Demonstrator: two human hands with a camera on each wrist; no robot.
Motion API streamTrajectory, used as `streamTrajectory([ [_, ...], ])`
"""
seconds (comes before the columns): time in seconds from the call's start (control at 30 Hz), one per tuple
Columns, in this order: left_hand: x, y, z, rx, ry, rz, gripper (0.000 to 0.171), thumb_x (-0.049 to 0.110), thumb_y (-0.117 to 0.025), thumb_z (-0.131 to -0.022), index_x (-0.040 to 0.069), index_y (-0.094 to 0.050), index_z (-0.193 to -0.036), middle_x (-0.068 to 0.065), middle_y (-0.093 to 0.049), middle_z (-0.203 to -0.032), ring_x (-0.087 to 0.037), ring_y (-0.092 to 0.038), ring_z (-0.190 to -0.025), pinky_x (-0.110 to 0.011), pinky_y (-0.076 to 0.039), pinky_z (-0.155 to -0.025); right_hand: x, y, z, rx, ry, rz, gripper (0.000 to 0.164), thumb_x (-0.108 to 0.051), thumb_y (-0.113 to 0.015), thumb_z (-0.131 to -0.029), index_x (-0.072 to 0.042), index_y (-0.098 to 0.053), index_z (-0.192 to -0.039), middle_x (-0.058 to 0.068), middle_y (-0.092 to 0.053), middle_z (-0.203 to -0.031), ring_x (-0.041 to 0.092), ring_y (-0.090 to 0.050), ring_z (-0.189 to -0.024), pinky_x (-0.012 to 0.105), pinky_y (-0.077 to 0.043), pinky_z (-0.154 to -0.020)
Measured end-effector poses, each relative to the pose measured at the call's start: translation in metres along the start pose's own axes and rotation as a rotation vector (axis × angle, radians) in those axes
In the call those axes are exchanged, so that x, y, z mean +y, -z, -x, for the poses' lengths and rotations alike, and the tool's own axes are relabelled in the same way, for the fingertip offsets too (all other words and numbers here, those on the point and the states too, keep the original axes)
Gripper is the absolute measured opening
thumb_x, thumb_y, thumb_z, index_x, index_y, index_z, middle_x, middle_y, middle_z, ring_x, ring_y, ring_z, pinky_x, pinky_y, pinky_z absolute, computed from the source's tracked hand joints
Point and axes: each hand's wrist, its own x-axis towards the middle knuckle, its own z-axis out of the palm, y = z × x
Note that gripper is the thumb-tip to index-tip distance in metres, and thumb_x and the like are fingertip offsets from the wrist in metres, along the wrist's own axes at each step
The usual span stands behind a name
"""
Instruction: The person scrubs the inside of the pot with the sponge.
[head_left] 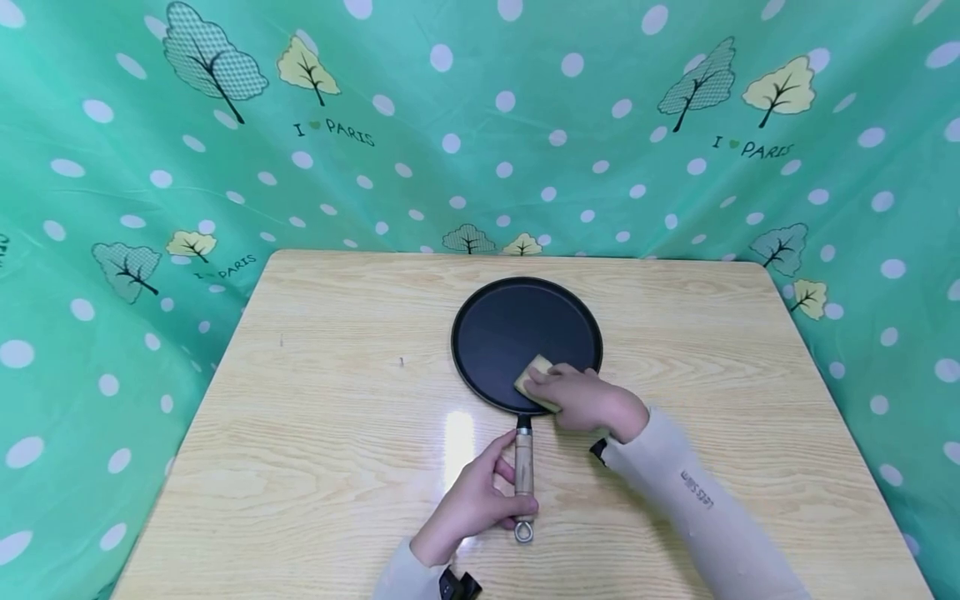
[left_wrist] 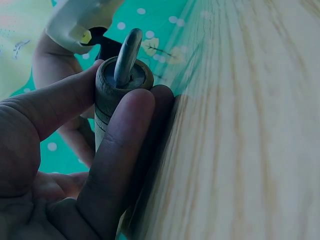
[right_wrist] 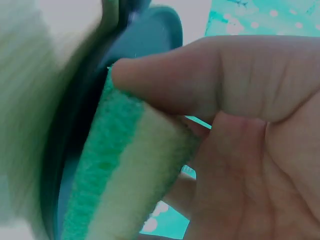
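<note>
A round black flat pan [head_left: 517, 329] lies on the wooden table with its handle [head_left: 524, 462] toward the person. My left hand [head_left: 480, 496] holds the wooden handle near its ring end, thumb on one side and fingers on the other. In the left wrist view, the metal hanging ring [left_wrist: 128, 57] stands up from the handle's end. My right hand [head_left: 588, 402] grips a sponge [head_left: 542, 363] against the pan's near right part. The right wrist view shows the sponge's green scouring layer [right_wrist: 102, 160] facing the pan and its pale yellow layer under the thumb and fingers.
The light wooden table [head_left: 315, 392] reaches out on both sides of the pan. A green dotted cloth [head_left: 480, 125] with printed trees hangs behind and beside it. A bright light reflection shows left of the handle.
</note>
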Motion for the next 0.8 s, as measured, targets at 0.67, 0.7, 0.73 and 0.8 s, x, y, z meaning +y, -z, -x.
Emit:
streamTrajectory([
  [0.67,-0.001,0.000,0.001,0.012,0.006,0.009,0.100,0.004,-0.088,-0.084,0.012,-0.030,-0.166,-0.013,-0.055,-0.104,-0.016,-0.064,-0.054,-0.038,-0.066,-0.054,-0.034,0.016,-0.061,-0.095,0.082,0.040,0.076,0.008,-0.052,-0.098,-0.023,-0.036,-0.165,-0.002,-0.016,-0.176,0.029,-0.014,-0.161,0.069,-0.012,-0.129],
  [0.7,-0.001,0.000,0.001,0.010,0.007,0.008,0.100,0.004,-0.088,-0.084,0.012,-0.030,-0.166,-0.012,-0.055,-0.104,-0.015,-0.065,-0.055,-0.038,-0.066,-0.054,-0.034,0.018,-0.066,-0.091,0.084,0.039,0.075,0.007,-0.052,-0.098,-0.023,-0.036,-0.165,-0.002,-0.016,-0.176,0.028,-0.014,-0.161,0.069,-0.012,-0.129],
  [0.73,-0.001,0.000,0.001,0.009,0.008,0.009,0.101,0.004,-0.088,-0.084,0.013,-0.030,-0.166,-0.012,-0.055,-0.105,-0.015,-0.065,-0.055,-0.038,-0.066,-0.054,-0.034,0.020,-0.070,-0.086,0.082,0.030,0.075,0.008,-0.052,-0.098,-0.023,-0.035,-0.165,-0.003,-0.016,-0.176,0.028,-0.013,-0.161,0.069,-0.011,-0.129],
  [0.8,-0.001,0.000,0.000,0.008,0.011,0.009,0.101,0.005,-0.088,-0.084,0.014,-0.031,-0.166,-0.012,-0.055,-0.105,-0.015,-0.066,-0.056,-0.037,-0.066,-0.054,-0.034,0.023,-0.078,-0.071,0.078,0.026,0.076,0.008,-0.051,-0.099,-0.023,-0.035,-0.166,-0.003,-0.015,-0.176,0.027,-0.013,-0.161,0.069,-0.010,-0.129],
])
